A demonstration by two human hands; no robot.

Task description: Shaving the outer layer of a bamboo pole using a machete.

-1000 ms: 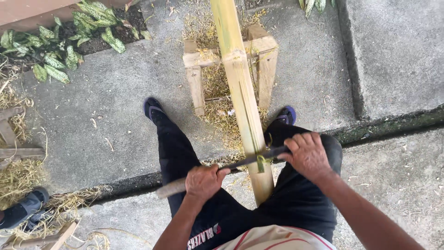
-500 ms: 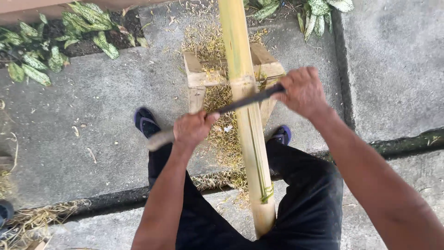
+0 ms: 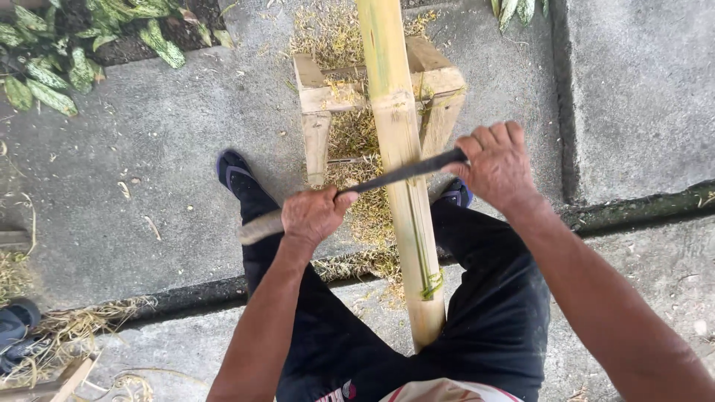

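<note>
A long pale bamboo pole point(image 3: 402, 186) runs from between my legs up over a small wooden stand point(image 3: 316, 93). Across the pole lies a dark knife blade point(image 3: 398, 175). My left hand point(image 3: 314, 216) is closed around the knife's pale handle to the left of the pole. My right hand point(image 3: 495, 165) grips the blade's far end on the pole's right side. A curl of green skin point(image 3: 430, 283) hangs off the pole lower down. My feet in dark sandals stand either side of the pole.
Dry shavings point(image 3: 350, 134) litter the concrete around the wooden stand. Green leafy plants point(image 3: 52, 45) grow at the top left. A dark gutter seam point(image 3: 633, 212) crosses the ground. A shoe point(image 3: 15, 327) and straw lie at the left edge.
Both hands and the knife moved up the pole away from my body, then came slightly back toward me. The green curl stays lower on the pole.
</note>
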